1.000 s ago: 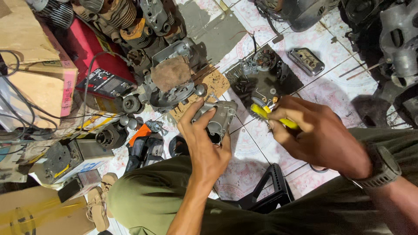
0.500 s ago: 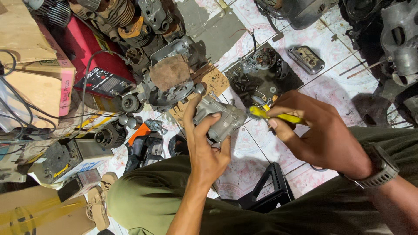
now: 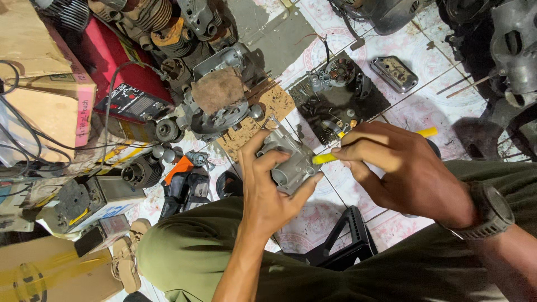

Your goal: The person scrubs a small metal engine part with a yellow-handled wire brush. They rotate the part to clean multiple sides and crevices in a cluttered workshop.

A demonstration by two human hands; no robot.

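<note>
A: What does the left hand (image 3: 267, 193) have?

B: It is clenched around a small grey cast-metal engine part (image 3: 290, 159), thumb along the near edge, fingers wrapped over the far side. The part is held up above the tiled floor (image 3: 417, 109), over the gap between the person's knees.

A: And the right hand (image 3: 400, 170)?

B: Closed on a yellow-handled tool (image 3: 327, 158). The tip end meets the right edge of the metal part; the other end of the handle pokes out past the knuckles. There is a dark watch (image 3: 492, 211) on that wrist.

A: How much room is around them?

B: Tight on the far side. Just beyond the part lies a perforated brown board (image 3: 268, 109) with a larger engine casing (image 3: 218, 106) on it, a brownish rag on top. To the right of that, a black mat (image 3: 341, 106) carries small engine pieces, its near corner close to the right fingers. A small metal cover (image 3: 395, 73) lies on the tiles further off, well apart.

A: And to the left?

B: Crowded. A red box-shaped machine (image 3: 120, 84), cables, a cylinder piece (image 3: 140, 170) and an orange and black tool (image 3: 182, 182) fill the floor up to the left knee. Cardboard boxes (image 3: 39, 56) line the left edge.

A: Below the hands?

B: A black plastic stool (image 3: 349, 237) stands between the olive-trousered legs, with bare patterned tile around it. That is the most open patch.
</note>
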